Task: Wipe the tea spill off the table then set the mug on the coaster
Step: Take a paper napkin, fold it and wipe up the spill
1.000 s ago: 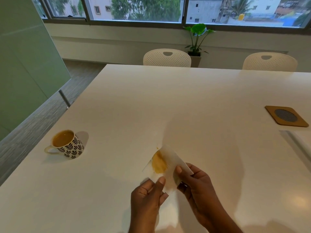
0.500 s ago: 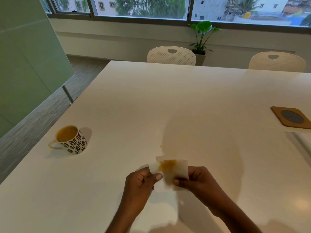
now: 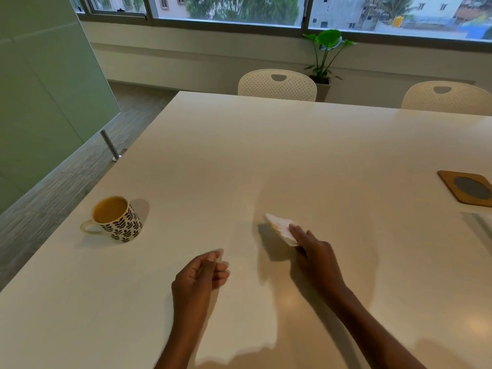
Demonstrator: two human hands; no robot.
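The left hand (image 3: 202, 275) has let go and hovers loosely curled, empty, as the right hand (image 3: 316, 254) alone pinches the folded tissue (image 3: 279, 225) down onto the counter (image 3: 266, 145) for another pass. The full mug (image 3: 117, 219) waits at left, well apart from the coaster (image 3: 468, 190) at far right.

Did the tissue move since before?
Yes. The tissue went away from the person: it was nearer than the mug, and now it is about level with it, held by the right hand alone.
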